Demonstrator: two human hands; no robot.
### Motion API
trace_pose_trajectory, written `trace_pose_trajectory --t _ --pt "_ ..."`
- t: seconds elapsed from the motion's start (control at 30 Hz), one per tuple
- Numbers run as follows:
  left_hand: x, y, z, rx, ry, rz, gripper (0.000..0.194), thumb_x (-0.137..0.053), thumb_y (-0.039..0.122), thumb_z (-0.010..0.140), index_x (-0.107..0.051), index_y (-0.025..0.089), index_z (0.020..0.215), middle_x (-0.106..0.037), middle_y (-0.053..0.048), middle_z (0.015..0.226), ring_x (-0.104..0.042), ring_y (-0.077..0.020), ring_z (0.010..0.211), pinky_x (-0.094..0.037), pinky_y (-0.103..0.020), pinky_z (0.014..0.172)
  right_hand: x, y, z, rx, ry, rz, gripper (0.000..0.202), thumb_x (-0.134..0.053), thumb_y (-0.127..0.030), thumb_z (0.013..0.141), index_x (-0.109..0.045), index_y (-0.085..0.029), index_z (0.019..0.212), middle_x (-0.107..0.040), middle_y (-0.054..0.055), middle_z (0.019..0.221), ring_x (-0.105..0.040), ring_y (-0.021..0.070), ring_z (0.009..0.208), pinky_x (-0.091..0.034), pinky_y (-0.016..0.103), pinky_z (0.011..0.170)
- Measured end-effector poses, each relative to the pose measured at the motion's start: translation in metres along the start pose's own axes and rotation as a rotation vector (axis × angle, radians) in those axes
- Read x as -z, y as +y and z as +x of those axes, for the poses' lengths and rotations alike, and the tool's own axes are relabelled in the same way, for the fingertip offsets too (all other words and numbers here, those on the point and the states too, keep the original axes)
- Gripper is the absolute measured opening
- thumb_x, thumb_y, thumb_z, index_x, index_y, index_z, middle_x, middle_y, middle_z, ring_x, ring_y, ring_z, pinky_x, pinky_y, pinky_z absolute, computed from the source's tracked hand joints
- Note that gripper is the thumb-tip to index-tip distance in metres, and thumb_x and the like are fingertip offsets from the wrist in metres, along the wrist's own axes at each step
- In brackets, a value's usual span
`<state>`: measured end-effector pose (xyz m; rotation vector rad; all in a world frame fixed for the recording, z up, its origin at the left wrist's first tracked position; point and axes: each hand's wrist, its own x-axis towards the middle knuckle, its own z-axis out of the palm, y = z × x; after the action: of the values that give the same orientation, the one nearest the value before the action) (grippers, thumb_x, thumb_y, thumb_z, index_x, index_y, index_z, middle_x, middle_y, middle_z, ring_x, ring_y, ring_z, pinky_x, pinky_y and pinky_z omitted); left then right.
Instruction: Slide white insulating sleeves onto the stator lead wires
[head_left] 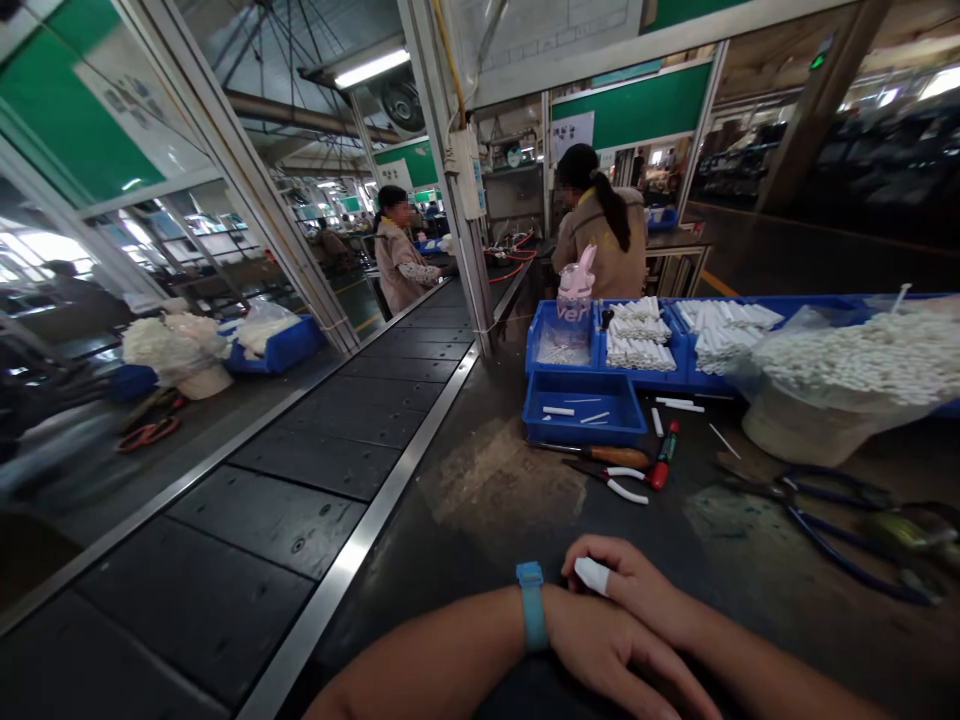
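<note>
My left hand (611, 645) lies across my right forearm, a light-blue wristband (533, 608) at its wrist. Its fingers stretch loosely toward the lower right, some cut off by the frame edge, and it holds nothing that I can see. Beside that wrist, my right hand (626, 570) rests on the dark tabletop with curled fingers and a white wrap (592, 576) on the thumb. Nothing shows in its grip, though part of it is hidden. Beyond the hands lie white-handled pliers (626, 482), a wooden-handled tool (619, 456) and a red-and-green marker (665, 455).
A dark slatted conveyor (300, 450) runs along the left. Blue bins (585, 425) with white sticks stand ahead, near a bag-lined bucket (806, 425) heaped with white pieces. Large blue-handled scissors (832, 520) lie right. Two people (611, 235) work beyond.
</note>
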<state>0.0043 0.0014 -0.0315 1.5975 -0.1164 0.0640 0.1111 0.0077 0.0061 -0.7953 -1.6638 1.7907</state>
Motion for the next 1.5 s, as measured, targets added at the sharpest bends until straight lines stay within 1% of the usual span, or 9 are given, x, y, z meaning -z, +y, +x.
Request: trace_pose_trajectory --t 0.2,0.3,0.57,0.7,0.83,1.03,1.23,1.4,1.5 --pt "0.0 0.006 0.002 0.061 0.011 -0.012 0.049 -0.051 0.004 0.081 -0.045 -0.011 0.127 -0.055 -0.015 0.123 -0.049 -0.0212 0.122 -0.032 -0.024 0.104 0.0 0.0 0.0 0.006 -0.001 -0.02 0.017 -0.057 -0.031 0.08 -0.065 -0.016 0.082 -0.063 0.002 0.076 -0.056 0.0151 0.071 -0.043 0.026 0.065" --pt "-0.001 0.007 0.003 0.088 0.008 -0.009 0.048 -0.051 0.004 0.081 -0.046 -0.009 0.127 -0.054 -0.014 0.124 -0.049 -0.0207 0.122 -0.031 -0.025 0.105 0.001 0.001 0.0 0.017 -0.006 -0.02 0.018 -0.056 -0.032 0.081 -0.065 -0.016 0.082 -0.063 0.002 0.077 -0.056 0.0153 0.072 -0.043 0.026 0.065" --pt "0.0 0.003 0.001 0.017 0.007 -0.018 0.049 -0.05 0.005 0.081 -0.045 -0.011 0.127 -0.055 -0.014 0.121 -0.049 -0.0217 0.122 -0.034 -0.025 0.103 0.0 0.0 -0.001 0.005 -0.004 -0.016 0.018 -0.057 -0.033 0.081 -0.065 -0.017 0.082 -0.062 0.002 0.076 -0.055 0.0158 0.072 -0.043 0.027 0.066" --pt "-0.001 0.002 0.001 0.03 0.008 -0.035 0.049 -0.05 0.005 0.081 -0.046 -0.01 0.127 -0.056 -0.014 0.121 -0.049 -0.0213 0.122 -0.034 -0.025 0.103 0.0 0.0 -0.001 0.003 -0.002 -0.012 0.018 -0.058 -0.032 0.08 -0.065 -0.017 0.082 -0.062 0.002 0.076 -0.056 0.0158 0.073 -0.044 0.027 0.066" --pt "-0.001 0.002 0.001 0.046 0.011 -0.034 0.049 -0.05 0.006 0.081 -0.046 -0.009 0.127 -0.056 -0.014 0.121 -0.048 -0.0215 0.123 -0.033 -0.025 0.104 0.0 0.0 0.0 0.005 -0.012 0.0 0.021 -0.057 -0.035 0.081 -0.064 -0.016 0.083 -0.062 0.002 0.076 -0.055 0.0151 0.072 -0.043 0.026 0.066" --pt "-0.001 0.009 0.0 0.131 0.016 -0.039 0.05 -0.049 0.006 0.082 -0.045 -0.004 0.13 -0.057 -0.011 0.12 -0.048 -0.0212 0.123 -0.034 -0.028 0.104 -0.001 -0.004 0.0 0.021 -0.02 -0.019 0.023 -0.056 -0.037 0.082 -0.063 -0.016 0.082 -0.063 0.003 0.077 -0.056 0.0151 0.072 -0.043 0.026 0.066" --pt "-0.004 0.017 0.0 0.168 0.043 -0.049 0.05 -0.049 0.007 0.081 -0.046 -0.003 0.13 -0.058 -0.01 0.117 -0.049 -0.0212 0.122 -0.035 -0.027 0.104 0.0 -0.001 0.001 0.032 -0.019 -0.001 0.023 -0.056 -0.037 0.082 -0.062 -0.015 0.081 -0.062 0.003 0.076 -0.055 0.0146 0.07 -0.042 0.026 0.064" --pt "-0.003 0.021 -0.001 0.163 0.04 -0.042 0.051 -0.048 0.009 0.081 -0.045 -0.005 0.13 -0.058 -0.012 0.116 -0.049 -0.0218 0.122 -0.034 -0.027 0.104 0.001 -0.001 0.001 0.042 -0.014 -0.022 0.023 -0.056 -0.036 0.081 -0.063 -0.015 0.081 -0.061 0.003 0.075 -0.054 0.0141 0.069 -0.041 0.025 0.064" --pt "-0.003 0.02 -0.002 0.154 0.029 -0.019 0.05 -0.047 0.009 0.082 -0.045 -0.006 0.13 -0.057 -0.013 0.12 -0.049 -0.0219 0.122 -0.033 -0.028 0.105 0.001 -0.001 0.002 0.044 -0.02 -0.031 0.023 -0.056 -0.037 0.081 -0.063 -0.015 0.082 -0.062 0.002 0.075 -0.055 0.0141 0.07 -0.042 0.025 0.063"
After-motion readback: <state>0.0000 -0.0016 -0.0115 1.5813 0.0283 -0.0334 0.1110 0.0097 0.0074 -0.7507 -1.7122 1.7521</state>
